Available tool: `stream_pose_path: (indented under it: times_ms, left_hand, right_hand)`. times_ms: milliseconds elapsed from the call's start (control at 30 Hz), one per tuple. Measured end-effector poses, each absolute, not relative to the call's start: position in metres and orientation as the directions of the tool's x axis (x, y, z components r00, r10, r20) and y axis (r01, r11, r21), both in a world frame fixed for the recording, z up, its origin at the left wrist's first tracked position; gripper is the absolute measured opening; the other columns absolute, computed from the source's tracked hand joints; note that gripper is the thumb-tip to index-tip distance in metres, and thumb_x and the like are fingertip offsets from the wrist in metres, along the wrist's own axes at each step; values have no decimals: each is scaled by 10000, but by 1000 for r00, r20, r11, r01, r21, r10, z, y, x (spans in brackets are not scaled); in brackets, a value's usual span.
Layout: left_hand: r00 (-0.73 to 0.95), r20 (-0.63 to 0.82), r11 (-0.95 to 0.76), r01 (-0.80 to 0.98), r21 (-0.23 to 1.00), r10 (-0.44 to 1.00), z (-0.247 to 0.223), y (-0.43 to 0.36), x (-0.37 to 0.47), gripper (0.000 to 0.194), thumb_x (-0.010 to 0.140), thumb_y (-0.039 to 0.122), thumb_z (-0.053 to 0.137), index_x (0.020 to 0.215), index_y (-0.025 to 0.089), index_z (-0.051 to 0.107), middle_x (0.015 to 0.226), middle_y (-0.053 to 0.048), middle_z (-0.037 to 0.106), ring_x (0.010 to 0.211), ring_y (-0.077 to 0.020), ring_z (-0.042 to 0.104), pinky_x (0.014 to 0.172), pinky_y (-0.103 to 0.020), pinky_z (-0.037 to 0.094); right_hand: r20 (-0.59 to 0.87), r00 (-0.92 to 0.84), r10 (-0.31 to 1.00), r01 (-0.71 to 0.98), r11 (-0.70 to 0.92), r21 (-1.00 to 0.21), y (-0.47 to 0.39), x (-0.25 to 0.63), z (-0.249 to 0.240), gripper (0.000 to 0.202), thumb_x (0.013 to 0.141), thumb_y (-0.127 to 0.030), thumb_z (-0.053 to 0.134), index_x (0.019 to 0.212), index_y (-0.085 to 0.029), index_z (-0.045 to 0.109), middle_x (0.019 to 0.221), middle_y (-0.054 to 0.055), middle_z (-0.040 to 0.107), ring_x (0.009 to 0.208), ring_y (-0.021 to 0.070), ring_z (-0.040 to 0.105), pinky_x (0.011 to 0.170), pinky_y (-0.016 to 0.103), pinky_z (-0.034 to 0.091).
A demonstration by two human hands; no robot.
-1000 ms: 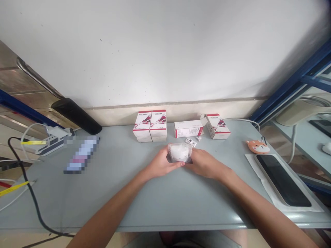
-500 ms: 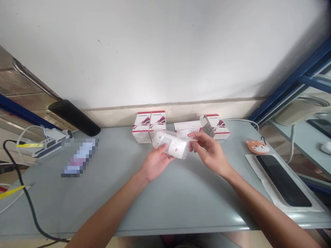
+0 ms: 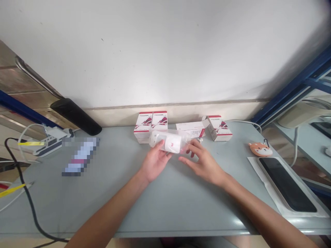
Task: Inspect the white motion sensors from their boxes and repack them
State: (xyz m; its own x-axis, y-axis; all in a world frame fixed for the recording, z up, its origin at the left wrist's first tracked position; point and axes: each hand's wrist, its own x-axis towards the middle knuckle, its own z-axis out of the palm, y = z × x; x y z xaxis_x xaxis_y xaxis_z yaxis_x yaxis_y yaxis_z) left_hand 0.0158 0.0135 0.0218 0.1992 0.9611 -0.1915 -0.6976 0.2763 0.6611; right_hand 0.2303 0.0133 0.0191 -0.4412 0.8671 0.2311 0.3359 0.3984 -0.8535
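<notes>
My left hand is closed round a white motion detector with a greyish window and a small red mark. A clear plastic bag encloses the detector, which lies lengthwise across my fingers with the thumb on top. At the bag's right end is my right hand, its thumb and fingers apart; the fingertips are close to the plastic, and whether they touch it I cannot tell. Just behind, a white and red carton lies on its side with flaps open at its right end. A small white piece sits in front of it.
Two upright cartons stand at the back left, another carton at the back right. On the right are an orange dog-faced case and a phone on white paper. A power strip, cables and a pixelated phone are on the left.
My right hand has let go of the bag's end and dropped slightly, thumb and fingers spreading. The bagged detector has turned a little more level in my left hand. The view has shifted slightly.
</notes>
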Motion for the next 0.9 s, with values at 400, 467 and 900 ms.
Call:
stream_pose_path:
  times_ms: [400, 467, 900]
  left_hand:
    - [159, -139, 209, -644, 735, 977, 23, 13, 15, 411, 954, 302, 737, 1355, 266, 658, 1458, -59, 675, 1487, -264, 510, 1208, -450, 471]
    - [191, -134, 226, -622, 750, 972, 18, 11, 18, 428, 941, 303, 754, 1354, 242, 659, 1430, -80, 689, 1449, -285, 547, 1195, -467, 474]
    - [157, 337, -366, 229, 902, 928, 14, 5, 12, 852, 704, 268, 954, 1455, 416, 579, 1686, -68, 303, 1572, -392, 299, 1282, -567, 283]
  right_hand:
    - [142, -368, 919, 6, 156, -988, 18, 239, 25, 781, 927, -522, 764, 1522, -377, 278, 1442, 121, 541, 1069, 227, 682, 877, 417, 614]
    - [87, -363, 928, -64, 68, -996, 17, 233, 24, 765, 928, -533, 757, 1517, -346, 306, 1258, 89, 642, 896, 194, 693, 784, 390, 617]
    - [125, -67, 990, -166, 112, -980, 26, 242, 27, 349, 896, -468, 800, 819, -244, 544, 709, -48, 591, 561, 123, 557, 559, 300, 489]
